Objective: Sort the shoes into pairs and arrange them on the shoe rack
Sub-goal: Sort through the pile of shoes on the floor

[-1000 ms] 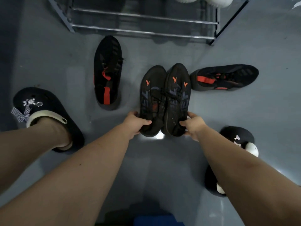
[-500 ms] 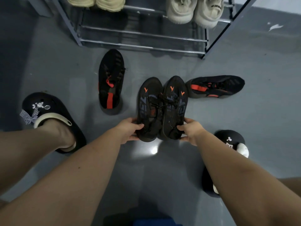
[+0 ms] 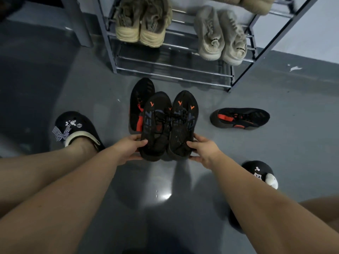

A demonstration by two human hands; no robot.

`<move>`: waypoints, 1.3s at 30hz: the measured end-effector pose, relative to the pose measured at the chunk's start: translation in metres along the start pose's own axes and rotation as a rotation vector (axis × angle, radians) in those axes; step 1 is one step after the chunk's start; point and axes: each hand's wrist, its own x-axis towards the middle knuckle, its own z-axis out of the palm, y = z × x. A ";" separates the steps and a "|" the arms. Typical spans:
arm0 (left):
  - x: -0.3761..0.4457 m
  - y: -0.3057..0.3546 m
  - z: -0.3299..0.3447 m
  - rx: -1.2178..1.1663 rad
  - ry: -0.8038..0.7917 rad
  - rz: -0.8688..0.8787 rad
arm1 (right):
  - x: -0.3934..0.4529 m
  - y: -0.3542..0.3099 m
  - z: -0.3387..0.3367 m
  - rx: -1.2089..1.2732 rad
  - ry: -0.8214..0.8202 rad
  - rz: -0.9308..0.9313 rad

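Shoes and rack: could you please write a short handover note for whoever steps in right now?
Left hand grips the heel of one black sneaker; right hand grips its mate, held side by side, toes toward the rack.
Done: tan pair and beige pair sit on the rack.
Left: shelve the held pair, then pair the two red-striped shoes, one behind the held pair, one to the right on the floor.

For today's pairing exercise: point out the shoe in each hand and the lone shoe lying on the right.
Left-hand shoe (image 3: 156,125), head view, on its laces.
Right-hand shoe (image 3: 183,123), head view, on its upper.
Lone shoe (image 3: 240,118), head view, on its side.
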 end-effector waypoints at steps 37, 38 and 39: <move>0.194 0.210 -0.095 -0.028 0.391 0.277 | 0.230 -0.209 0.142 -0.224 0.097 -0.390; 0.197 0.213 -0.093 -0.048 0.410 0.305 | 0.236 -0.211 0.144 -0.220 0.107 -0.419; 0.199 0.212 -0.090 -0.063 0.427 0.329 | 0.241 -0.211 0.146 -0.217 0.109 -0.442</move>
